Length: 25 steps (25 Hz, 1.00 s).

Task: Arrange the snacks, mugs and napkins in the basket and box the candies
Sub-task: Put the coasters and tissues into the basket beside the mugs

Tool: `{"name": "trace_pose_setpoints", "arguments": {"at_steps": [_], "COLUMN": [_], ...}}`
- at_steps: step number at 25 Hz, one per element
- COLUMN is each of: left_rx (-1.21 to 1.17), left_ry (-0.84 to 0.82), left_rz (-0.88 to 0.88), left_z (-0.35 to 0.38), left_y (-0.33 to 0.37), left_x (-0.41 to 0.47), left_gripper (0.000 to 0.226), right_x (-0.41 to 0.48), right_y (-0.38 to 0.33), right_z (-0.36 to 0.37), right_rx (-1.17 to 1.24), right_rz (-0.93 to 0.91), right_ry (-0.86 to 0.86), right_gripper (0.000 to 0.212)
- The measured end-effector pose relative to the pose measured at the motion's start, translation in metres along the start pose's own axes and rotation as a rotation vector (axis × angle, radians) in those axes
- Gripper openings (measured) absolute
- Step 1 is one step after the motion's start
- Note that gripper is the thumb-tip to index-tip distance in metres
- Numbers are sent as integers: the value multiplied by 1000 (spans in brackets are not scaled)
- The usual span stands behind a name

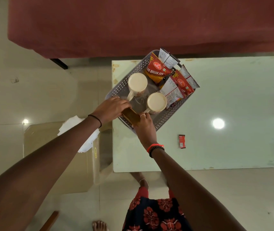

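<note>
1. We stand over the glass table, with the perforated basket on its near-left corner, turned at a slant to the table edge.
2. Inside the basket the snack packets lean together along the far-right side, some poking above the rim, and the two cream mugs stand upright side by side in the middle, handles toward us.
3. White napkins lie off the table to the left, on a low cardboard-coloured surface, not yet in the basket.
4. Between our hands sits a small golden-brown box, at the basket's near corner, just beside the mugs. Our left hand curls its fingers over the box's far-left end; our right hand closes on its near-right end. Both grip it.
5. The step, as we judge it, is setting this box into the free near corner. We should keep it level, lower it flat to the floor of the basket, and steer clear of the nearer mug's handle.
6. Two small red candies lie on the glass well to the right; whether the box is meant for them, we cannot tell.
</note>
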<state>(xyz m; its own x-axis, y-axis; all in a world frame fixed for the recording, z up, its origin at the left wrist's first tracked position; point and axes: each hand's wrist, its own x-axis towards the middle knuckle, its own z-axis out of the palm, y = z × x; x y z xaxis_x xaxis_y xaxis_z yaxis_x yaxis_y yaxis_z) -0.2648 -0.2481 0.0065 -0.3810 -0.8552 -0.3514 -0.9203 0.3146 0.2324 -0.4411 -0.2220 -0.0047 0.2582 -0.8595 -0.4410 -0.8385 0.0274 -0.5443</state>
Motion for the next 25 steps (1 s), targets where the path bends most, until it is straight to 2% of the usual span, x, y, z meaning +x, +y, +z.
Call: {"name": "trace_pose_setpoints", "arguments": {"at_steps": [14,20,22,25], "left_rx": [25,-63,-170,-411], "left_ry": [26,70,167,466], "left_rz": [-41,-55,-136,-455], "left_z": [16,17,14,19], "left_y": [-6,-8,-14,-22], "left_x": [17,7,-6,-48], "left_gripper": [43,61,64,53], "right_x": [21,19,16,6], "right_y": [7,4,-3,-22], "right_z": [9,6,4,5], "right_rx": [-48,-131,-112,69], "right_rz": [-15,2,-7,-153], "right_ry": [-28,25,83,219], "right_gripper": [33,49,48,18]}}
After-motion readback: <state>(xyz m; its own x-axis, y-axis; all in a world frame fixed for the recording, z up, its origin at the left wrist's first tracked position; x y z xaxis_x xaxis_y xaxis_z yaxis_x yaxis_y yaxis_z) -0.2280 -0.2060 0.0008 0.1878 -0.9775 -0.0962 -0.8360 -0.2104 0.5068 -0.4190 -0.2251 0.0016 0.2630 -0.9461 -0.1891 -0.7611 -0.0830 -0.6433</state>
